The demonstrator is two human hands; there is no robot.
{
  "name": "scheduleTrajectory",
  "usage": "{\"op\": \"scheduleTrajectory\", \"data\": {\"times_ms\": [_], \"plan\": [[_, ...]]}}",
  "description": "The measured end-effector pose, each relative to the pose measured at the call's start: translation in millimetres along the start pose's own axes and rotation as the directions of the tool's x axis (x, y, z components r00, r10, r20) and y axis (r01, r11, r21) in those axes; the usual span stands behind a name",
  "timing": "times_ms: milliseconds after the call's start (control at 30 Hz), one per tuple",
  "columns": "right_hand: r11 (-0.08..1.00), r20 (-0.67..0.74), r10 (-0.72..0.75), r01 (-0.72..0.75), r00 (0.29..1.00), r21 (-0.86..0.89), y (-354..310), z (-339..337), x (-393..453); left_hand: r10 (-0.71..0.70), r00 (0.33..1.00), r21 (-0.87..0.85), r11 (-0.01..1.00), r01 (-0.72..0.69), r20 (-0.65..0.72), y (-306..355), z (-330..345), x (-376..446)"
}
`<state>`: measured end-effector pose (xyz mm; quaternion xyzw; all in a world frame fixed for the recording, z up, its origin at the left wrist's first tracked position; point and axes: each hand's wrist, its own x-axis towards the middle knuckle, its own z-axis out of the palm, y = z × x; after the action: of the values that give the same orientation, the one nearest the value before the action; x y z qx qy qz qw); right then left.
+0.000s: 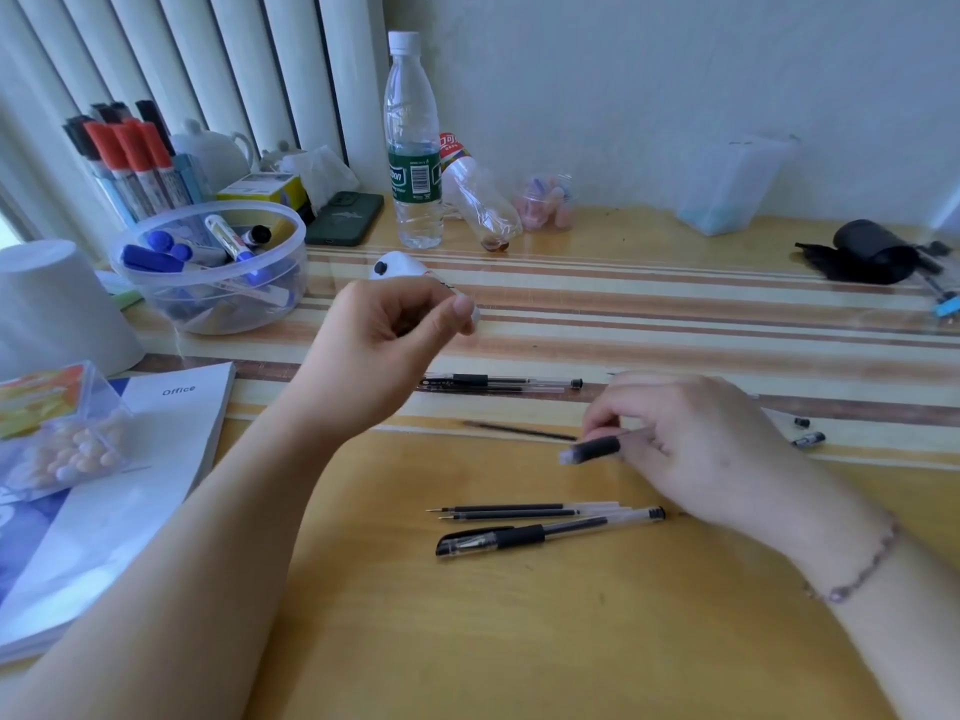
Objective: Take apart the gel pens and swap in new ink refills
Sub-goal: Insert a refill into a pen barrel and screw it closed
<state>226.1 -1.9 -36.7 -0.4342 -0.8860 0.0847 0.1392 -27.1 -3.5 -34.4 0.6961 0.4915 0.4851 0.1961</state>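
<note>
Pinched in the right hand (696,439), a barrel (595,450) sits mid-frame; the left hand (384,330) is raised, grip closed on something tiny, unclear what. Two refills (519,511) and one capped pen (545,532) wait on the bench (467,641) below. Early going, I'd say.

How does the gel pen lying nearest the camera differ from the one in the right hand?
The near gel pen lies untouched on the desk; the held pen is off the desk in the right hand. The near pen is capped; the held pen shows no cap. Both have a black grip section.
</note>
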Motion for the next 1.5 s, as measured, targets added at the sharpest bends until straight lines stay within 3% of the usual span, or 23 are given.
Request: {"op": "scheduleTrajectory", "data": {"times_ms": [133,333,467,667,833,967,1167,1367,1500], "plan": [[0.991,0.038,-0.093,0.097,0.995,-0.089,-9.9,12.2,7.5,-0.012,0.994,0.061,0.998,0.005,0.113,1.1,8.2,-3.3],[0.992,0.069,-0.094,0.099,0.993,-0.076,-9.0,10.1,5.3,-0.064,0.970,0.161,0.987,0.026,0.235,-2.6,10.6,-4.3],[0.997,0.129,-0.081,0.079,0.988,0.016,-3.4,-3.5,-2.0,-0.149,0.897,0.252,0.967,0.044,0.417,-5.1,11.1,-6.0],[0.988,0.208,-0.111,0.131,0.972,-0.084,2.9,-1.6,-1.6,-0.216,0.823,0.359,0.933,0.016,0.525,-2.8,16.3,-9.4],[0.956,0.158,-0.203,0.230,0.966,-0.180,-0.9,-0.5,-1.9,-0.237,0.813,0.422,0.907,-0.013,0.533,-2.8,18.3,-9.9],[0.931,0.179,-0.168,0.216,0.969,-0.293,-3.6,-2.1,-0.6,-0.245,0.812,0.434,0.901,-0.011,0.529,-3.3,18.3,-10.5],[0.921,0.186,-0.169,0.223,0.968,-0.319,-6.6,-2.2,-0.4,-0.239,0.814,0.412,0.911,-0.001,0.529,-6.7,16.5,-9.5],[0.938,0.238,-0.111,0.181,0.965,-0.295,-8.8,-5.0,4.5,-0.152,0.929,0.395,0.919,0.006,0.339,-10.1,14.5,-6.5],[0.921,0.278,-0.082,0.179,0.957,-0.346,-11.7,-8.8,6.1,-0.160,0.933,0.461,0.888,-0.007,0.323,-10.7,14.4,-7.0]]}}
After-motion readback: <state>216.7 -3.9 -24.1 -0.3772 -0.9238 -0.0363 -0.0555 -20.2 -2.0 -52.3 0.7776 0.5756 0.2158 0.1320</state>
